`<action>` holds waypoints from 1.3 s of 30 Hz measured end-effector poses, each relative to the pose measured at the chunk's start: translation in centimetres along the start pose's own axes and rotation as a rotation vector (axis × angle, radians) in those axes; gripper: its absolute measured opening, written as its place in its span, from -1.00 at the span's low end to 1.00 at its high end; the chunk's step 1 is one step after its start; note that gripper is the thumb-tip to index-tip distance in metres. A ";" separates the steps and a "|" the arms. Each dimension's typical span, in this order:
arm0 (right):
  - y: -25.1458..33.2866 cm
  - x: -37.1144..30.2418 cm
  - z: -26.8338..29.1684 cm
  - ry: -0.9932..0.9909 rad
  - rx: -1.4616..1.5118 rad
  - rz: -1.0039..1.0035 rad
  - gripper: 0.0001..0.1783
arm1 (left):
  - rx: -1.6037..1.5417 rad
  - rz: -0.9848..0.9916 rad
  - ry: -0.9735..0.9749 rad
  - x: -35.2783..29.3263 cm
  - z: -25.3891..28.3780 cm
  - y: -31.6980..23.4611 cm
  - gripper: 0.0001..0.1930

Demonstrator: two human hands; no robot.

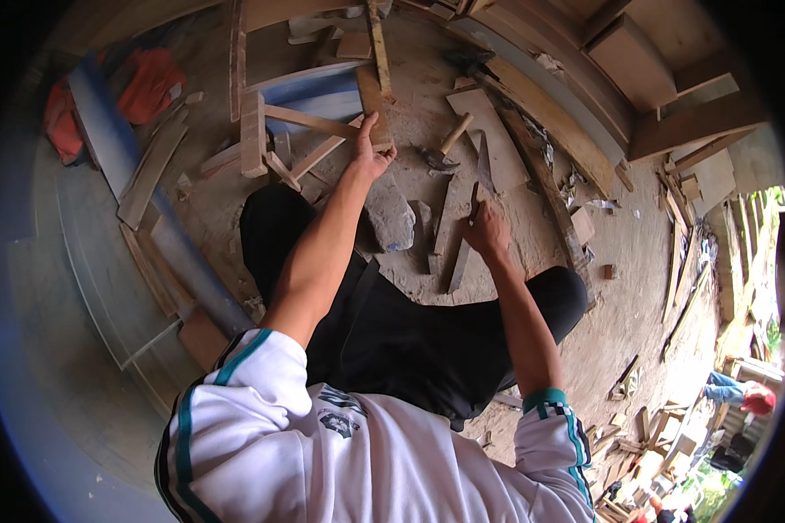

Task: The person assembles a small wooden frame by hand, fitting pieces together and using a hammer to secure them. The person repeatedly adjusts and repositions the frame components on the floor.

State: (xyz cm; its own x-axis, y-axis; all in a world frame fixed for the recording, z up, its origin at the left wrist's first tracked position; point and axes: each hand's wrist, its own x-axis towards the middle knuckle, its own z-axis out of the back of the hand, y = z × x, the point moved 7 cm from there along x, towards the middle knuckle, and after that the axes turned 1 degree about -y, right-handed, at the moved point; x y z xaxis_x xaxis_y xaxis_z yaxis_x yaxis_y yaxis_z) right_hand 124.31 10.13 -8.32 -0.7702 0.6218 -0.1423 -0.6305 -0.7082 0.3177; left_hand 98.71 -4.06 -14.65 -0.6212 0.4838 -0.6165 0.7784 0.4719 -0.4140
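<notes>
My left hand (375,159) grips the near right end of a wooden frame (253,135), its thumb along an upright board (372,96) and the other fingers curled. Slim cross pieces join the frame's sides. My right hand (488,228) is closed around the handle of a handsaw, whose tapered grey blade (484,167) points away from me; its teeth are too small to see. Between my hands lies a claw hammer (440,159) with a wooden handle. Nearer to me sits a grey stone block (387,218), with narrow wood strips (445,222) beside my right hand.
A flat board (488,122) and long planks (549,118) lie at the far right. On the left are a long blue-white panel (109,122), loose wood strips (153,174) and orange cloth (153,83). Wood scraps and a person in a red cap (757,398) appear at the lower right.
</notes>
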 end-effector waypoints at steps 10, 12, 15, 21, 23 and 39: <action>-10.6 -5.3 -11.7 0.562 -0.318 -0.234 -0.37 | 0.405 0.094 0.095 -0.8 0.7 -0.4 -0.29; -12.5 -5.9 -13.5 0.706 -0.337 -0.354 -0.40 | 0.405 0.124 0.088 -0.9 0.5 -0.3 -0.29; -14.3 -6.9 -14.9 0.832 -0.296 -0.463 -0.45 | 0.435 0.151 0.065 -1.1 1.0 -0.3 -0.24; -16.7 -7.8 -16.4 0.486 -0.397 -0.541 -0.67 | 0.599 0.194 0.054 -1.6 1.8 -1.1 -0.16; -19.6 -8.1 -17.5 0.566 -0.399 -0.605 -0.64 | 0.669 0.213 0.040 -2.0 1.2 -0.7 -0.15; 6.8 6.0 -6.4 0.135 0.634 0.027 -0.21 | 1.111 -0.566 -0.465 -7.1 1.8 -5.0 0.32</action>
State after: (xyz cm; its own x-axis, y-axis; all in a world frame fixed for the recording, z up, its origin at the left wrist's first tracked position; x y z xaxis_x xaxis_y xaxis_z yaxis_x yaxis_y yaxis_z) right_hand 114.80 6.86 -13.04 -0.8166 0.5294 -0.2300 -0.4630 -0.3627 0.8088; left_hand 99.35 -11.23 -9.43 -0.9661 0.0216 -0.2574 0.2230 -0.4332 -0.8733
